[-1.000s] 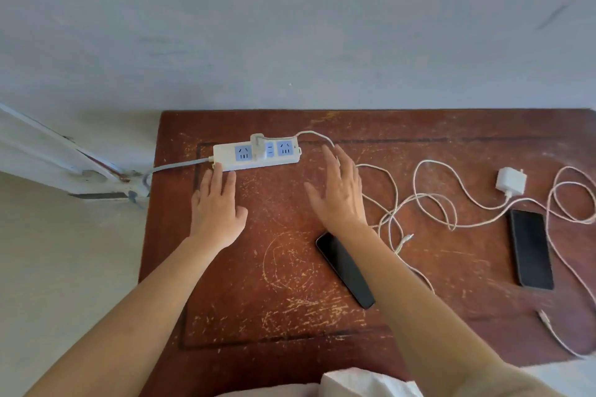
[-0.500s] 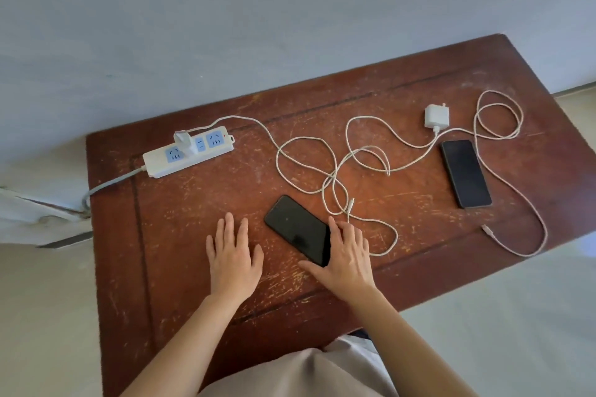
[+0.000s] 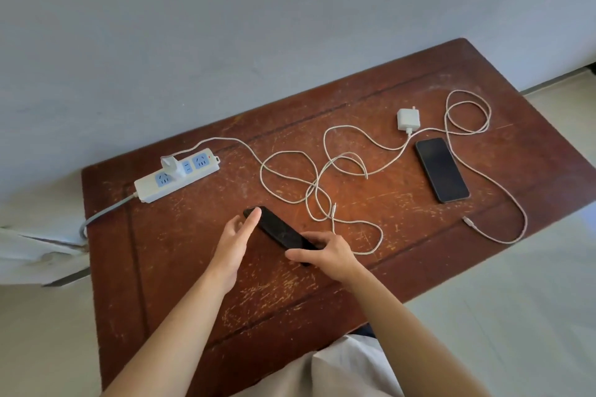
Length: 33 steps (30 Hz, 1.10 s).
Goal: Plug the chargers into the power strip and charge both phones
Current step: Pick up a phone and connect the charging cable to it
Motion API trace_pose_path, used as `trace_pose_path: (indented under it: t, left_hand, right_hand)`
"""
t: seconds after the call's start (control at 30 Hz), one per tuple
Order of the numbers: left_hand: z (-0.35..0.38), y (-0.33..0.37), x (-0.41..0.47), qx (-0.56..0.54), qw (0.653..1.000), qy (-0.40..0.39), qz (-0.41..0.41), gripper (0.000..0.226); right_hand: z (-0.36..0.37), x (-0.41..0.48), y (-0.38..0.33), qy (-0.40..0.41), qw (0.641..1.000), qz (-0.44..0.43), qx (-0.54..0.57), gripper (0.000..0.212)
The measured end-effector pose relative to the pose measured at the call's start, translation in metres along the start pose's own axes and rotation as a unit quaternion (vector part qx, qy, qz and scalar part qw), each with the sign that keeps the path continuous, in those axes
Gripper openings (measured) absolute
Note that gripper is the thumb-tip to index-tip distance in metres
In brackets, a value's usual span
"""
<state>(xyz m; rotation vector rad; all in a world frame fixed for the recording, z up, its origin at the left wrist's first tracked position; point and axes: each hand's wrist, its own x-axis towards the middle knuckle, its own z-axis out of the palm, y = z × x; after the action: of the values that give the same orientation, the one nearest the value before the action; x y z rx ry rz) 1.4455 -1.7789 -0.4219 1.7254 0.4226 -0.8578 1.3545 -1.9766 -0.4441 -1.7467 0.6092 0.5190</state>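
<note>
scratched brown wooden table (image 3: 322, 300) against a pale wall. white power strip (image 3: 176, 178) near the table's far left corner, grey lead running off the left edge. one white charger (image 3: 171, 165) already plugged into the strip's middle socket, its white cable (image 3: 290, 171) looping right of the strip across the tabletop, loose connector end (image 3: 334, 206) lying bare among the loops. nearer black phone (image 3: 279, 231) in front of the strip and a little to its right, held at both ends. left hand (image 3: 235, 235) open, fingers straight, fingertips touching the phone's far end. right hand (image 3: 329, 250) curled around the phone's near end, thumb on one long edge, fingers on the other. unclear whether the phone is lifted or flat on the wood. second white charger (image 3: 408, 118) well right of the strip, unplugged, prongs up, lying on the table. its cable (image 3: 467, 113) coiling further right and ending in a free connector (image 3: 467, 221). second black phone (image 3: 442, 169) face up just below that charger, untouched, nothing plugged in.
</note>
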Motion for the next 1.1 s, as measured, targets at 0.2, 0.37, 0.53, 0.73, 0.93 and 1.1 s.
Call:
trace_pose_path:
  t: [0.2, 0.37, 0.53, 0.73, 0.93, 1.1]
  left_hand:
    - [0.006, 0.005, 0.006, -0.110, 0.978, -0.178, -0.017, 0.071]
    - [0.009, 0.009, 0.004, -0.200, 0.973, -0.115, -0.013, 0.065]
    - [-0.011, 0.009, 0.003, -0.339, 0.933, -0.114, -0.039, 0.066]
    - [-0.025, 0.013, -0.001, -0.422, 0.896, -0.139, 0.000, 0.084]
    - [-0.033, 0.026, -0.008, -0.455, 0.878, -0.128, 0.073, 0.080]
    - [-0.041, 0.040, -0.014, -0.479, 0.870, -0.095, 0.066, 0.092]
  right_hand:
    - [-0.002, -0.009, -0.007, -0.082, 0.990, 0.006, 0.115, 0.049]
    - [0.000, -0.003, 0.000, 0.065, 0.993, 0.001, 0.099, 0.071]
    - [-0.001, 0.008, 0.012, 0.300, 0.950, 0.007, -0.088, 0.051]
    - [0.001, 0.011, 0.005, 0.265, 0.956, 0.028, -0.125, 0.047]
    - [0.023, -0.009, -0.025, 0.175, 0.967, 0.009, 0.185, 0.032]
    - [0.038, -0.036, -0.055, 0.156, 0.966, -0.108, 0.174, 0.023]
